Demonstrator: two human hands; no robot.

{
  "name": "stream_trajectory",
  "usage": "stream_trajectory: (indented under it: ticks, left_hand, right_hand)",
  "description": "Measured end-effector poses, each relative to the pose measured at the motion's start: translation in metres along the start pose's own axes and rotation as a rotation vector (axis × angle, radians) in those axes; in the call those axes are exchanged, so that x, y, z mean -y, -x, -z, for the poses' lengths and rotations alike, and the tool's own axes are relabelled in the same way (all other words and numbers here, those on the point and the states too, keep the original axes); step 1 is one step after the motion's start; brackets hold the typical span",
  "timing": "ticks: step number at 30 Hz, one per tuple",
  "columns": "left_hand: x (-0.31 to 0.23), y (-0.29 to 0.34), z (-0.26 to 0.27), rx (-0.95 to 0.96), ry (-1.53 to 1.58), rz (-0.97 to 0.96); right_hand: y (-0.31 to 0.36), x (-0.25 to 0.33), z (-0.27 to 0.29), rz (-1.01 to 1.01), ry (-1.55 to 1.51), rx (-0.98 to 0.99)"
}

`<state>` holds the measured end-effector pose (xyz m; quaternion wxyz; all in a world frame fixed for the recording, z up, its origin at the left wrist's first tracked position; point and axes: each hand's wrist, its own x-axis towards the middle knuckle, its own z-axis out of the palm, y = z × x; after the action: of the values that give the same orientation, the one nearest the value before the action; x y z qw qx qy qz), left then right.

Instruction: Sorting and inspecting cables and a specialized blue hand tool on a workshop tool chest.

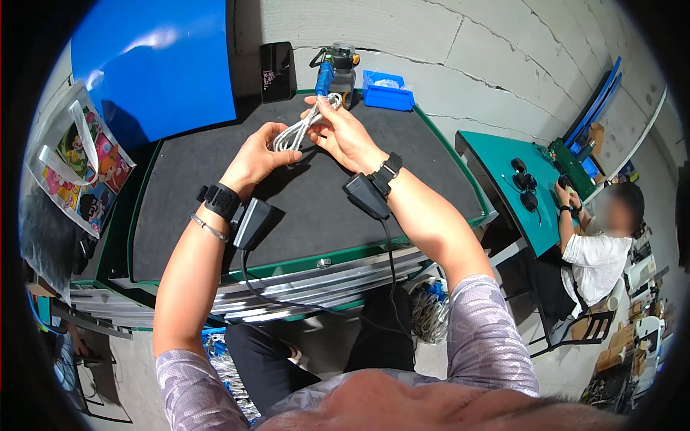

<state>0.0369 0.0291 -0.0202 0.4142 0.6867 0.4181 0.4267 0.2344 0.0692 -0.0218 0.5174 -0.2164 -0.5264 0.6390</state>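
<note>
A bundle of silvery-white cable (291, 136), looped into a long coil, is stretched between my two hands above the dark work mat. My left hand (253, 156) grips the near-left end of the loops, thumb laid along them. Around the far-right end of the same coil, the fingers of my right hand (343, 135) are closed. From that end a blue connector (325, 77) sticks up and away from me, in front of a clear bottle (343, 61). Black straps with black boxes sit on both wrists.
A dark-matted table (208, 215) with a green rim lies before me. Along its back stand a black phone-like slab (277, 72) and a blue bin (387, 90). A patterned bag (86, 165) hangs left. Right, a person (600, 251) sits at a green table (503, 172). Cable bundles (431, 312) lie below.
</note>
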Motion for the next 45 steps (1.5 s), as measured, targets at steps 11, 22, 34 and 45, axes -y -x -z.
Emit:
stream_trajectory:
  ticks: [11, 22, 34, 45]
  left_hand:
    - [-0.007, 0.003, 0.001, 0.126, 0.032, 0.039]
    - [-0.011, 0.005, -0.001, 0.134, -0.056, 0.068]
    - [-0.004, 0.004, -0.001, 0.287, 0.247, 0.153]
    - [-0.007, 0.002, -0.002, 0.07, 0.333, 0.176]
  right_hand:
    - [0.006, 0.01, -0.012, -0.006, 0.216, 0.085]
    - [0.005, 0.013, -0.009, 0.001, 0.191, -0.023]
    - [0.008, 0.01, -0.015, -0.007, 0.026, 0.203]
    - [0.0, 0.016, -0.006, 0.059, 0.056, 0.021]
